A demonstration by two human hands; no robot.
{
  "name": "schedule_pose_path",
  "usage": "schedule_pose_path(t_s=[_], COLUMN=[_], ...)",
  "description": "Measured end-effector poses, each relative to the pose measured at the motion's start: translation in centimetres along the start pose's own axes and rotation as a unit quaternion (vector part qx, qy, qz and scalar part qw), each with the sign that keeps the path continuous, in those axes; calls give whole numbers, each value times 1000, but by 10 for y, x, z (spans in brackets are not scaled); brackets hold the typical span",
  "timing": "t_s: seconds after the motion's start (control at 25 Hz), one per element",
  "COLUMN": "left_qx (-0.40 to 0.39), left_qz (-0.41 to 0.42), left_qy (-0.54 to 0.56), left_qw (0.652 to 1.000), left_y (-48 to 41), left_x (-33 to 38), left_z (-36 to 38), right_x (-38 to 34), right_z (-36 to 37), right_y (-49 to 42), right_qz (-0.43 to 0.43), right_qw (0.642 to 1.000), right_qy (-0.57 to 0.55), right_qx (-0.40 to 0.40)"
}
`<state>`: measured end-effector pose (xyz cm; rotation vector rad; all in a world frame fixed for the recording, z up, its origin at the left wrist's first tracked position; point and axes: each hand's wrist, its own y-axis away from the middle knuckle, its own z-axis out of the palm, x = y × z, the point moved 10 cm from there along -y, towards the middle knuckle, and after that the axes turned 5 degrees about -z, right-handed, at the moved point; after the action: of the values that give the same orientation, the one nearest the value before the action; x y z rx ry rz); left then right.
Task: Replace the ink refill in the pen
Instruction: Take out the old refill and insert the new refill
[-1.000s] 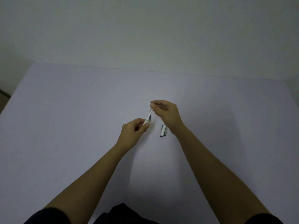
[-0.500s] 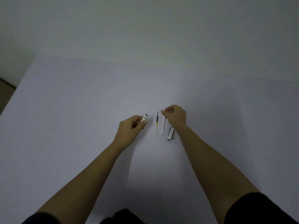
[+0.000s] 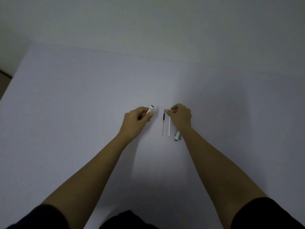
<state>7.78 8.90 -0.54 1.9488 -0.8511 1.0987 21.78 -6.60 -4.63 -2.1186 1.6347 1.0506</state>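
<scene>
- Your left hand (image 3: 137, 120) is closed round the white pen barrel (image 3: 150, 109); thumb & fingers clamped on it. The barrel's dark open end sticks out past the fingers, pointing toward the table's far edge.
- Your right hand (image 3: 180, 117) sits low over the table (image 3: 74, 113), thumb & forefinger pinched together at the far end of the white refill (image 3: 169, 128). Can't tell if they actually grip it or just touch; the other fingers are curled in.
- White refill lies flat on the table, running from far edge toward near edge. Its near end is free, clear of the hand.
- Dark refill (image 3: 163, 121) lies just left of the white one, approx parallel, apart from it w/ a narrow gap. Far part dark, a yellow band mid-length, near part pale. No hand on it.
- Both refills sit between your two hands, around the table's middle, well away from every edge.
- Pen cap section (image 3: 177, 136), white w/ a dark clip, lies just right of the white refill, partly hidden under your right wrist. Only its near end shows.
- Both forearms are bare; dark sleeves (image 3: 264, 214) show at the bottom of the view.
- Plain pale wall (image 3: 148, 22) behind the table's far edge.
</scene>
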Motion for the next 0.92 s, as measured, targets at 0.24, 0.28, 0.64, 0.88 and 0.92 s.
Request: schedule_pose_path(t_s=[0.24, 0.28, 0.64, 0.88, 0.92], left_qx=[15, 17, 31, 15, 5], left_qz=[2, 3, -12, -7, -4], left_qy=[-9, -10, -15, -34, -41], left_qw=[1000, 1000, 999, 999, 999], left_y=[0, 1, 4, 14, 17], left_x=[2, 2, -4, 4, 8], left_z=[-7, -9, -31, -32, -28], right_x=[-27, -30, -38, -48, -51], right_z=[16, 20, 26, -25, -37], right_y=[4, 4, 7, 19, 25], right_qz=[-53, -53, 23, 73, 65], right_qw=[995, 992, 999, 943, 924], right_qy=[78, 99, 13, -323, -375], right_qx=[-44, -53, -41, 34, 43])
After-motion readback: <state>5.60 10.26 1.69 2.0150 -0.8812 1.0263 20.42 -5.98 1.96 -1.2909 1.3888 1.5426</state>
